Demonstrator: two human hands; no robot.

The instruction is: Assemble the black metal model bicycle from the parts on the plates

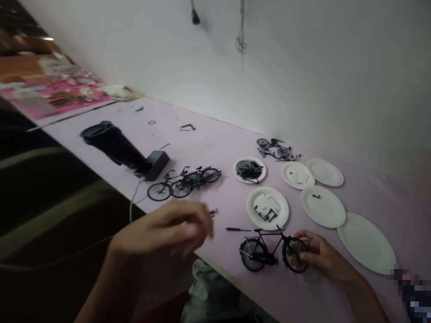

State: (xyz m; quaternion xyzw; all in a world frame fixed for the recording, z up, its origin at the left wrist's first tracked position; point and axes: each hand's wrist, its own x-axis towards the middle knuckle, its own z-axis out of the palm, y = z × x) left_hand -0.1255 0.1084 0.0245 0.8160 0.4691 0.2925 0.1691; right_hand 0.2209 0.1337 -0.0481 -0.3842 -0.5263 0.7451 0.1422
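Observation:
A small black model bicycle (266,251) stands upright near the table's front edge. My right hand (319,255) grips its front wheel between thumb and fingers. My left hand (175,224) hangs over the table edge, left of the bicycle and apart from it. Its fingers are loosely bent and slightly blurred, with nothing visible in them. Just beyond those fingers is a small dark piece (213,212), partly hidden. A thin black screwdriver (237,229) lies behind the bicycle. Close behind that, a paper plate (252,215) holds small black parts.
Two assembled model bicycles (185,181) stand left of centre. Beyond them is a dark lamp-like device (117,146) with a white cable. Another plate (237,162) holds dark parts; more bicycle pieces (279,150) lie by the wall. Several pale plates (367,244) line the right side.

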